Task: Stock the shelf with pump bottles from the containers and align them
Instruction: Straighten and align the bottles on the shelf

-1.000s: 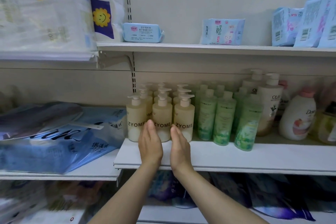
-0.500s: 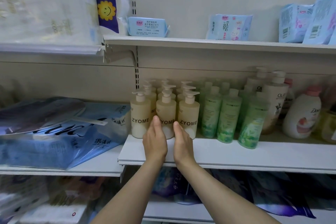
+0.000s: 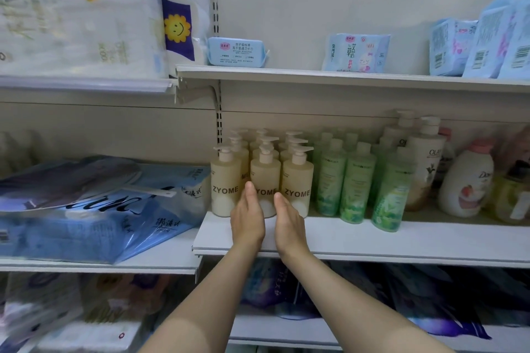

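Item: cream pump bottles (image 3: 261, 175), marked ZYOME, standing in 3 files at centre frame on the white shelf (image 3: 372, 241). Front row: 3 bottles side by side, labels facing out; further rows stand behind, pump heads showing, exact count not clear.

Left hand (image 3: 247, 219): centre frame, fingers straight and together, held on edge, tips against the lower front of the middle front bottle (image 3: 265, 185). It grips nothing.

Right hand (image 3: 288, 223): just beside the left, fingers likewise straight and together, tips at the seam between the middle bottle and the right front bottle (image 3: 296, 183). It grips nothing.

Neighbours: green bottles (image 3: 358, 183) stand just right of the cream block; white Olay pump bottles (image 3: 424, 163) and a Dove bottle (image 3: 466, 180) sit further right. Blue tissue packs (image 3: 86, 209) lie at left frame. Wipes packets (image 3: 235, 51) sit on the upper shelf. No supply container is in view.

Step in hand, as judged: squaring the front row.

Method advised:
- Push low on the body, not at the pump, so a tall bottle slides rather than tips.
- Press with flat fingers, evenly, so the 3 fronts finish in 1 line parallel to the shelf edge.
- Keep labels square to the front; the pump spouts appear to point right, so match them.
- Watch the right bottle against the green ones; a hard shove could topple them.
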Motion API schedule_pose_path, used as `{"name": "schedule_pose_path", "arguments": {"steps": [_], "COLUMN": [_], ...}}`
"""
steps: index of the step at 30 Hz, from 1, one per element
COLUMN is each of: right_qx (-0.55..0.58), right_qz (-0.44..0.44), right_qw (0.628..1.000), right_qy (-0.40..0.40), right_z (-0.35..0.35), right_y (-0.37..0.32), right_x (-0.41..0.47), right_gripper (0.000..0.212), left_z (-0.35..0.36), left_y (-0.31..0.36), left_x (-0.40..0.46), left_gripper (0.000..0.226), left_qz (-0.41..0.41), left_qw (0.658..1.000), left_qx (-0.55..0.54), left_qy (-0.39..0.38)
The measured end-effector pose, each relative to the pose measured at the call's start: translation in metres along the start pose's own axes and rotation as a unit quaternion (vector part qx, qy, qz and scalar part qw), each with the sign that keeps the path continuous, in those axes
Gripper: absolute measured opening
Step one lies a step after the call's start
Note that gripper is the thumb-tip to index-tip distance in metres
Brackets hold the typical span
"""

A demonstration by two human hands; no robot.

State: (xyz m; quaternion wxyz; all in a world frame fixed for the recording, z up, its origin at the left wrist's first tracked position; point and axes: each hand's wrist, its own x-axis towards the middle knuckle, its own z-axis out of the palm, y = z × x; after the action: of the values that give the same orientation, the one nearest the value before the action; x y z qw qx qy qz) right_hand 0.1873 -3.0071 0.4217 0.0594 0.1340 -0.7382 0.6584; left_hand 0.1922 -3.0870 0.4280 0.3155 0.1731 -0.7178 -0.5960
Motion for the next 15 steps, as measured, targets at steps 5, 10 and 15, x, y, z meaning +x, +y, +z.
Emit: {"name": "schedule_pose_path", "arguments": {"steps": [5, 10, 15], "right_qx": [0.058, 0.086, 0.133], "right_qz": [-0.018, 0.004, 0.040], "right_qw": [0.998, 0.995, 0.986], "right_qy": [0.028, -0.048, -0.090], "right_z": [-0.002, 0.024, 0.049], "right_y": [-0.005, -0.013, -0.018], "right_x": [-0.006, -0.014, -0.006], "right_gripper": [0.068, 0.069, 0.053], "left_z": [-0.028, -0.053, -0.052], "left_y": [-0.005, -0.014, -0.022], "left_x": [-0.004, 0.022, 0.027], "left_gripper": [0.057, 0.054, 0.065], "left_qz": [0.094, 0.032, 0.037], "left_qw": [0.990, 0.987, 0.993], "left_qx": [-0.003, 0.019, 0.040], "left_qy": [0.103, 0.158, 0.103]}}
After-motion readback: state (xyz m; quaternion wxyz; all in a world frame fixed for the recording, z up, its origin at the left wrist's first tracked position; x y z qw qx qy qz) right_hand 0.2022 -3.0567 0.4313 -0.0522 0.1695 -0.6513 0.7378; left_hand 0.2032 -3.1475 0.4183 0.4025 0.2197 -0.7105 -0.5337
